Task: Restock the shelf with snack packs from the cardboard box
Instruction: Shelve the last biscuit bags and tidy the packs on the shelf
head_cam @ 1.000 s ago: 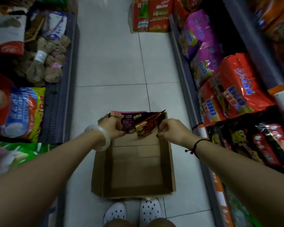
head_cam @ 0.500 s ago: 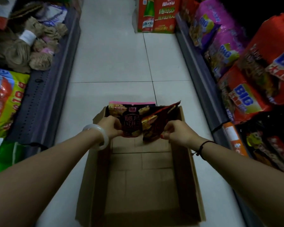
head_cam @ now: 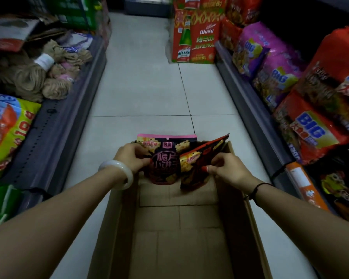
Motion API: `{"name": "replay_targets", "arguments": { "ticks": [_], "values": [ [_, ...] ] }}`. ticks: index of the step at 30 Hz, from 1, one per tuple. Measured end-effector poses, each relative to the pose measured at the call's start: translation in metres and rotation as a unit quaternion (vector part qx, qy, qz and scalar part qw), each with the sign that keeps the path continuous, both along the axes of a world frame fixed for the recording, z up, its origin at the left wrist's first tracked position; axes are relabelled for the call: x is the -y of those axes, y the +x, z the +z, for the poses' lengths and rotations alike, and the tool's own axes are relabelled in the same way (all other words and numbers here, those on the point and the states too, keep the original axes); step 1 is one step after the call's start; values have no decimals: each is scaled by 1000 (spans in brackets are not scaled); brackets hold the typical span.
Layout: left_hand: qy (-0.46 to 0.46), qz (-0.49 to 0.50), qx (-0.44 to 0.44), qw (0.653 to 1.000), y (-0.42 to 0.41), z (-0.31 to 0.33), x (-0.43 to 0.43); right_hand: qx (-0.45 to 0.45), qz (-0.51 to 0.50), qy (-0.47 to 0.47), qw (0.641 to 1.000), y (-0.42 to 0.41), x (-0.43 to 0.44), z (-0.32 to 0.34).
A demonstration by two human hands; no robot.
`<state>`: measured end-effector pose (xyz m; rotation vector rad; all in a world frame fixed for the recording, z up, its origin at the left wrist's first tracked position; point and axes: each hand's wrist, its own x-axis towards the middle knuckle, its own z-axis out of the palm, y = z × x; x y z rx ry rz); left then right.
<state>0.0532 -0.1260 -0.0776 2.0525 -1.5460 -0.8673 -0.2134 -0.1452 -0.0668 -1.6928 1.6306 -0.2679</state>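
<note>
Standing upright at the far end of the cardboard box [head_cam: 241, 208], a pink-topped snack pack [head_cam: 165, 160] is pinched by the curled fingers of the left hand [head_cam: 132, 158]. A tilted red-edged pack [head_cam: 196, 166] beside it is pinched by the right hand [head_cam: 229, 171]. The box is set on the aisle floor [head_cam: 145, 87].

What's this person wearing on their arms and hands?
Both forearms are bare, with no sleeves in view. The left hand has a smooth, chunky white bangle at its wrist. The right hand has a thin black cord bracelet at its wrist and a red-painted nail.
</note>
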Motion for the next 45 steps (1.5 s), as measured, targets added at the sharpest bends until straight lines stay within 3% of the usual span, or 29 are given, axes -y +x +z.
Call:
{"name": "replay_targets", "arguments": {
  "ticks": [12,28,36,41,45],
  "values": [
    [-49,144,-69,986,1,-17,20,50,-103,-45,992,-2,24,-18],
    [-30,166,-97,981,1,-35,39,83,-190,-88,974,9,44,-31],
    [11,203,-204,958,1,-30,38,44,-219,-116,968,8,48,-27],
    [21,190,-217,957,1,-24,34,22,-182,-123,975,1,46,-31],
    [2,167,-205,964,0,-18,30,65,-179,-86,978,-5,43,-31]
  ]
}}
